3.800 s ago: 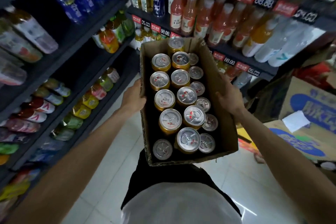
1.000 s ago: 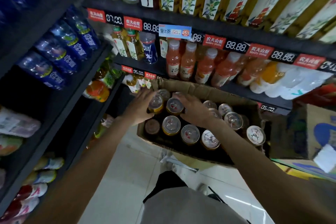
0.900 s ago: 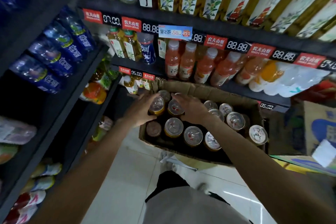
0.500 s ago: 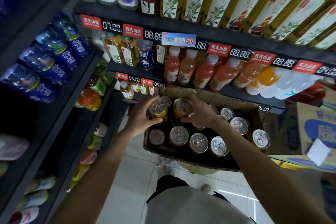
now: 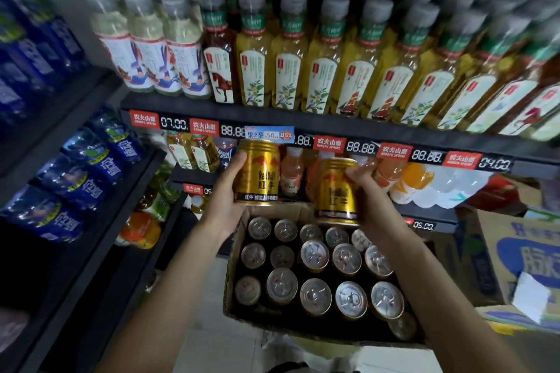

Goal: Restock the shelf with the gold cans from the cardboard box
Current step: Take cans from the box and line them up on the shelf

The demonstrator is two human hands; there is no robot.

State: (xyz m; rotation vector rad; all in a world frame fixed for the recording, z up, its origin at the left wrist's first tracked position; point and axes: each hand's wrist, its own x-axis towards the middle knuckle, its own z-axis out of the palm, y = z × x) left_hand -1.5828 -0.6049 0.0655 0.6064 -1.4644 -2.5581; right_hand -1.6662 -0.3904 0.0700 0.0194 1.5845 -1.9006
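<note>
Cans have left the box: my left hand grips one can, my right hand another, both raised before the shelf. Restocking begins; many remain boxed.

a shop: drink bottles above shelf price tags.

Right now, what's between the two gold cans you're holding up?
In the head view, no other can: between the left can and the right can show only the orange-pink juice bottles on the shelf behind.
</note>
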